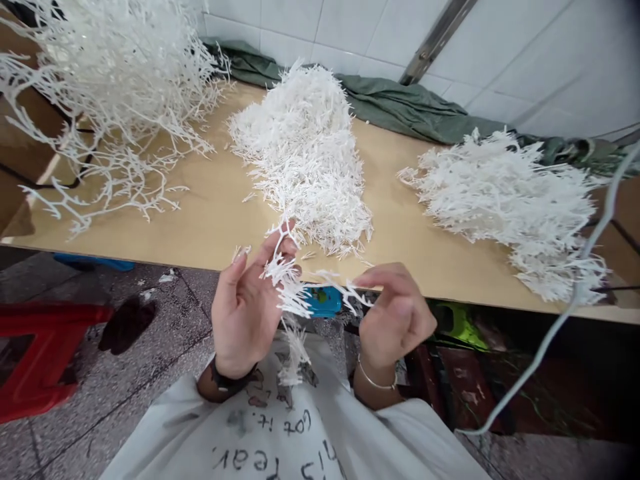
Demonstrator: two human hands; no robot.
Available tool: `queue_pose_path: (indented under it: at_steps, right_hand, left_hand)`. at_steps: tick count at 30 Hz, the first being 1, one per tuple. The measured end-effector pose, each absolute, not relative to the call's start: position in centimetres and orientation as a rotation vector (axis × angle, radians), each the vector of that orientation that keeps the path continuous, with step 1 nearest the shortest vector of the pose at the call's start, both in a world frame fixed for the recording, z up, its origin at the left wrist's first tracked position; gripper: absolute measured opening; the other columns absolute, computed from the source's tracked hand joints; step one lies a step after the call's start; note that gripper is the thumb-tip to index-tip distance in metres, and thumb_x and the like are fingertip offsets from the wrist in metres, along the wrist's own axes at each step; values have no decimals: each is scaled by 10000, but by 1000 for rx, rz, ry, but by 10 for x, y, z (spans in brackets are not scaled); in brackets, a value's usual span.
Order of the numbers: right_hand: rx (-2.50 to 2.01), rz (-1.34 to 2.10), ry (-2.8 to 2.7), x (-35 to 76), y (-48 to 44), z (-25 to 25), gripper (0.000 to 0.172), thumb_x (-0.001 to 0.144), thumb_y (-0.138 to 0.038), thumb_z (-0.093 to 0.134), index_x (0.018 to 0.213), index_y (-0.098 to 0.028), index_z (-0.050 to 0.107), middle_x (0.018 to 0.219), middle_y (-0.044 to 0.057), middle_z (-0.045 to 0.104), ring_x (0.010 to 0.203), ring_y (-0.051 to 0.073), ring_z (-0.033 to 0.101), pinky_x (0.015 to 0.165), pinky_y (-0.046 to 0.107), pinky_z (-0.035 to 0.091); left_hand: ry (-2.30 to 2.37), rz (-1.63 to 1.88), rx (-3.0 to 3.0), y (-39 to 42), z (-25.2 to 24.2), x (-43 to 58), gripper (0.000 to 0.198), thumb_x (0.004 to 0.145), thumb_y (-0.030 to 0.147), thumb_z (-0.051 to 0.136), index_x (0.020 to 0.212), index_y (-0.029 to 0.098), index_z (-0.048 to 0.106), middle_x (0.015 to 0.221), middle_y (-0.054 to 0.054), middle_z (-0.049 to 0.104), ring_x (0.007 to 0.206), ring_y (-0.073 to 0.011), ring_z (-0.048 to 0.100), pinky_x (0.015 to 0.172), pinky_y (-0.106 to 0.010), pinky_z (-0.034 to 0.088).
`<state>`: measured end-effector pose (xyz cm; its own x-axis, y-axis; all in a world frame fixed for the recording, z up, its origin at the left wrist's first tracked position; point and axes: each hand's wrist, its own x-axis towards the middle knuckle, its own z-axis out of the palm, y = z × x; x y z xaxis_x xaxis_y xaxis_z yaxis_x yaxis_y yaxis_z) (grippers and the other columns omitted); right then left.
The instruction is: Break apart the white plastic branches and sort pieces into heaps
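Above the table's front edge, my left hand (245,300) is palm up with its thumb apart, and its fingers hold a bunch of white branched plastic sprigs (293,287). One sprig stands up past my fingertips. Across from it my right hand (395,313) is closed in a pinch on the end of a white branched plastic sprig (347,290) that stretches toward the bunch. Whether the two are joined I cannot tell. More white pieces (296,353) show just below the bunch, in front of my shirt.
On the tan table (200,220) lie a large tangle of white branches (125,80), a middle heap of small white pieces (315,153) and a right-hand heap (510,193). Green cloth (400,110) runs along the wall. A white cord (555,327) hangs at right; a red stool (45,353) stands left.
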<state>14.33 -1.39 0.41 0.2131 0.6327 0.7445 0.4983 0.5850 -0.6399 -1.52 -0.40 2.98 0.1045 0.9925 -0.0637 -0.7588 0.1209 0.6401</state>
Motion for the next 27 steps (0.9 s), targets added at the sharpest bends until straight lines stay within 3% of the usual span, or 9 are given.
queue_pose_path:
  at_steps: [3,5,10,13,17,20,23,27]
  right_hand:
    - [-966,195,-1725,131,-21,16,404,858,-601,502,914,-209,587,753,33,583,699,180,535,667,353,421]
    - [-1026,246,-1862,124,-17,21,460,823,-643,523,944,-200,546,760,24,573,696,167,517,672,339,422]
    - [-1069,339,-1852,112,-11,23,211,911,-394,516,830,-204,474,643,-33,452,592,109,440,573,258,376]
    - [-991,494,-1852,111,-13,21,127,925,-222,474,800,-203,480,619,-48,447,528,76,408,505,218,344]
    - [-938,531,-1675,113,-17,19,108,918,-188,487,821,-214,525,581,-61,425,469,61,379,441,197,316]
    - [-1010,471,-1579,114,-19,19,126,908,-219,513,788,-214,553,554,-55,412,456,70,360,425,213,301]
    - [-1057,428,-1491,111,-21,18,176,898,-254,539,730,-205,552,526,-52,403,439,73,336,399,229,260]
    - [-1098,284,-1254,111,-19,20,263,902,-275,547,651,-192,550,484,-49,391,418,74,316,391,249,236]
  left_hand:
    - [596,1423,614,-6,29,-10,420,890,340,383,1052,181,737,1094,-83,687,963,-196,637,829,-309,542]
    - [614,1443,681,-9,27,-7,404,878,316,394,1060,207,737,1208,-58,665,1072,-211,617,901,-329,523]
    - [557,1393,881,-16,15,-5,357,879,308,486,1179,319,679,1342,13,594,1287,-226,492,1054,-371,432]
    - [621,1384,1034,-16,6,-11,328,888,270,552,1190,324,669,1380,-2,560,1336,-220,435,1105,-358,365]
    - [639,1354,1063,-14,1,-22,305,911,343,551,1193,285,653,1257,-54,617,1192,-192,539,996,-274,437]
    - [610,1291,1010,-14,2,-28,282,873,331,622,1149,277,640,1024,-43,640,919,-141,595,786,-206,485]
    - [583,1089,987,-14,6,-27,97,845,286,662,909,213,653,719,9,532,601,-85,466,557,-178,401]
    - [585,1055,1085,-18,7,-22,268,878,320,609,665,167,561,576,35,382,495,-70,295,460,-203,273]
